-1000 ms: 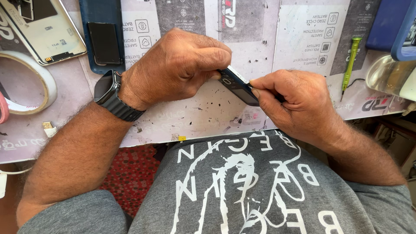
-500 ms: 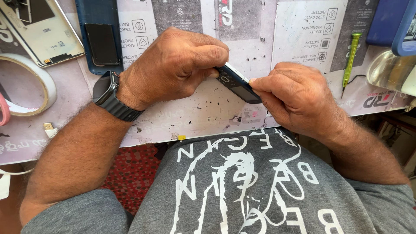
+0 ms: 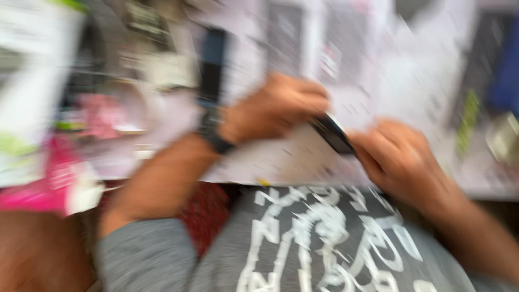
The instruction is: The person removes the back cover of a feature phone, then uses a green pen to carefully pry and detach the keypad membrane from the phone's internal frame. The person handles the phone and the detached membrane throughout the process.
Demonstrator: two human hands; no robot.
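The picture is badly blurred by motion. My left hand (image 3: 275, 108), with a dark watch on its wrist, and my right hand (image 3: 397, 157) both grip a small dark flat device (image 3: 334, 135) between them. They hold it over a pale work mat (image 3: 281, 162) with printed panels. The left fingers curl over the device's upper end; the right fingers pinch its lower end.
A dark blue phone-like slab (image 3: 212, 65) lies on the mat behind my left wrist. A green pen-shaped tool (image 3: 467, 121) sits at the right. Pink and white blurred things (image 3: 43, 184) crowd the left edge. My grey printed shirt fills the bottom.
The camera has swung sharply, so the view shifted right and blurred. Both hands still hold the dark device between them, in much the same grip.
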